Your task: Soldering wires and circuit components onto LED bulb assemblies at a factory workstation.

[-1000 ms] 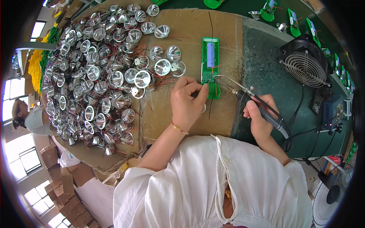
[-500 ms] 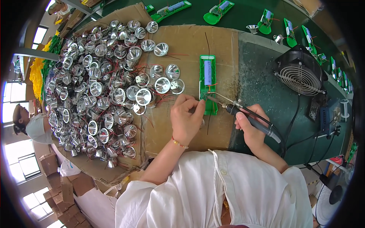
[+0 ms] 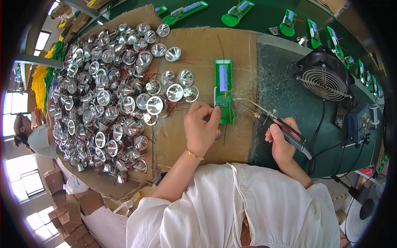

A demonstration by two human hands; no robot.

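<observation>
A green plastic housing (image 3: 230, 117) lies lengthwise on the cardboard, with a blue cylindrical battery (image 3: 223, 78) and a small circuit board (image 3: 223, 101) in it. Thin dark wires stick out past both its ends. My left hand (image 3: 201, 129) is at the housing's left edge beside the board, thumb and forefinger pinched; what they hold is hidden. Part of a shiny reflector (image 3: 218, 134) shows beside that hand. In my right hand (image 3: 284, 140) is a soldering iron (image 3: 285, 137) with a thin metal feed tube (image 3: 253, 103) along it. Its tip points at the board, apart from it, to the right.
Many silver reflectors with red wires (image 3: 103, 97) are heaped on cardboard at left. A black fan (image 3: 324, 76) and a blue box-shaped unit (image 3: 358, 126) stand at right, with cables nearby. More green housings (image 3: 237, 14) line the far edge. Another person (image 3: 39, 136) is at far left.
My right hand has drawn the soldering iron back to the right, its tip leaving the board. My left hand stays pinched beside the housing.
</observation>
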